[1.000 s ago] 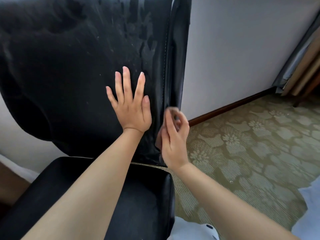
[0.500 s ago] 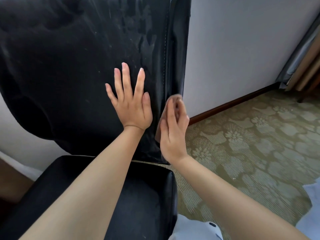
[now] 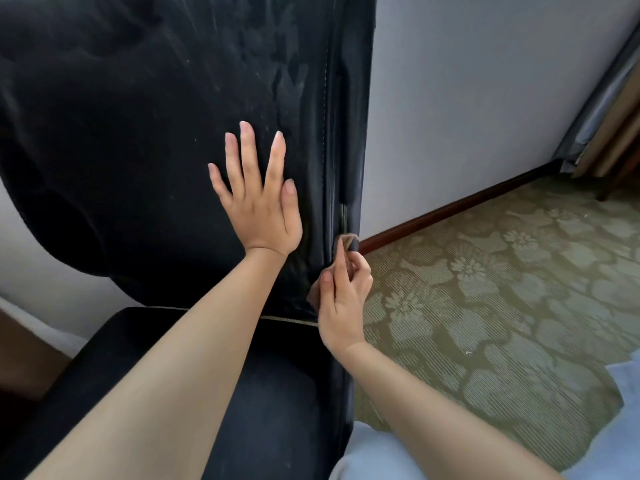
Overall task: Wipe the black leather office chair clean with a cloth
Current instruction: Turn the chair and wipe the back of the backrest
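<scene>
The black leather office chair fills the left of the head view, with its backrest [image 3: 138, 133] upright and its seat [image 3: 277, 393] below. Damp streaks and dust specks show on the upper backrest. My left hand [image 3: 258, 199] lies flat on the backrest with fingers spread. My right hand [image 3: 341, 289] pinches a small brownish cloth [image 3: 348, 241] against the lower right edge of the backrest. Most of the cloth is hidden behind my fingers.
A grey wall [image 3: 485, 98] with a dark wooden skirting board [image 3: 450, 209] stands right of the chair. Green patterned carpet [image 3: 502, 306] covers the floor. Curtain folds [image 3: 609, 126] hang at the far right. Light blue fabric [image 3: 627, 393] shows at the lower right.
My right hand has slid down the backrest's right edge with the cloth, and its fingers have curled tighter. My left hand has stayed flat on the backrest.
</scene>
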A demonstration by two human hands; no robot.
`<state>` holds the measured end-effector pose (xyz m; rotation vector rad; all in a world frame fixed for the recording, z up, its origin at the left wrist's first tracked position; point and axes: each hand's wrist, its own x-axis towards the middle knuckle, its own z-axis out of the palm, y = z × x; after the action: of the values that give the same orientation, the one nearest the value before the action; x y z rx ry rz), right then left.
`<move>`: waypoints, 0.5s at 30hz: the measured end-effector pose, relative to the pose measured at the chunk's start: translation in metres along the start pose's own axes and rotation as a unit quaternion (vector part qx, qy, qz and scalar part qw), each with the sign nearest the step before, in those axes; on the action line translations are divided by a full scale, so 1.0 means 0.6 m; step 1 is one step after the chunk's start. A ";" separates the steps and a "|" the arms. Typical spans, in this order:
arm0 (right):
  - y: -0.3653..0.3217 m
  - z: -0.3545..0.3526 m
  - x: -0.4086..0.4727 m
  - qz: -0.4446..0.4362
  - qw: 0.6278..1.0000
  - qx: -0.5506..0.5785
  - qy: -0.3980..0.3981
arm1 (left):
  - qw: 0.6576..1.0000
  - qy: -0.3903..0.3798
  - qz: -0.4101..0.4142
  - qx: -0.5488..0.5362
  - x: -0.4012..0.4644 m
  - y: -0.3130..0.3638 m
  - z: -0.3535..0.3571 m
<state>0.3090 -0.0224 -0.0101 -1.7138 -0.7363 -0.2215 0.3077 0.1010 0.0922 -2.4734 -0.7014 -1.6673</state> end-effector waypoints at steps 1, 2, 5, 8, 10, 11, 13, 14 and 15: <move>-0.009 -0.001 0.003 -0.003 1.000 0.004 0.012 | 1.000 0.003 0.002 -0.002 0.000 0.000 0.001; -0.022 -0.002 0.012 -0.012 0.999 0.011 0.029 | 1.000 0.004 0.003 -0.003 0.000 0.000 0.001; -0.054 -0.005 0.056 -0.057 0.996 0.008 0.074 | 1.000 0.004 -0.002 -0.003 0.000 0.001 0.001; -0.045 -0.010 0.063 -0.089 0.994 -0.024 0.060 | 1.000 0.005 0.004 -0.005 -0.001 0.003 -0.001; -0.017 -0.012 0.034 -0.073 0.997 -0.021 0.030 | 1.000 0.007 0.006 -0.001 -0.002 0.002 -0.001; -0.001 -0.014 0.016 -0.060 0.998 -0.018 0.012 | 1.000 0.008 0.005 0.001 -0.001 0.001 0.000; 0.031 -0.018 -0.012 -0.035 0.999 -0.027 -0.028 | 1.000 0.008 0.002 0.005 0.001 0.000 0.003; 0.043 -0.020 -0.019 -0.016 0.998 -0.031 -0.047 | 1.000 0.006 0.000 0.003 0.001 0.000 0.004; 0.048 -0.022 -0.024 0.017 0.997 -0.024 -0.068 | 1.000 0.004 -0.002 0.001 0.002 0.000 0.004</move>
<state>0.3176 -0.0427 -0.0370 -1.7988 -0.8056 -0.1007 0.3102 0.1019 0.0920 -2.4638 -0.7070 -1.6767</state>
